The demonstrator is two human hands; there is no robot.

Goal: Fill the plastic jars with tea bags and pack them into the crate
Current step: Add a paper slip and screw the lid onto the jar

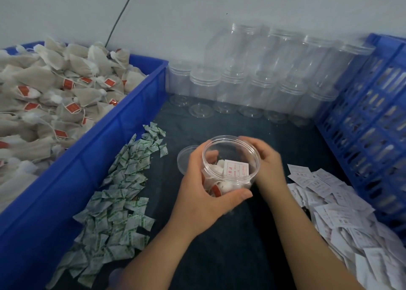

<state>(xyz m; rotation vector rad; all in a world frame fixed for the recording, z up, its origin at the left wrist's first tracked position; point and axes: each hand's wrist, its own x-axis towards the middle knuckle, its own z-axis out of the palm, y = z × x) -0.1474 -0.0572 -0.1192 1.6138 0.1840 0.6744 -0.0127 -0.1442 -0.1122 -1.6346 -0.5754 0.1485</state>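
L hand, R hand on 1 jar

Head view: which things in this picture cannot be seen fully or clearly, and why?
1. The open jar: the left hand gripping it and a printed slip hide how many tea bags it holds.
2. The printed slip: text too small to read.
3. The right hand: motion-blurred at the jar; hold unclear.
4. The lattice crate: cut off by the right edge; contents not visible.
5. The loose lid: partly behind the left hand.

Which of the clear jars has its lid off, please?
The jar gripped by the left hand and right hand; the stacked jars by the wall wear lids.
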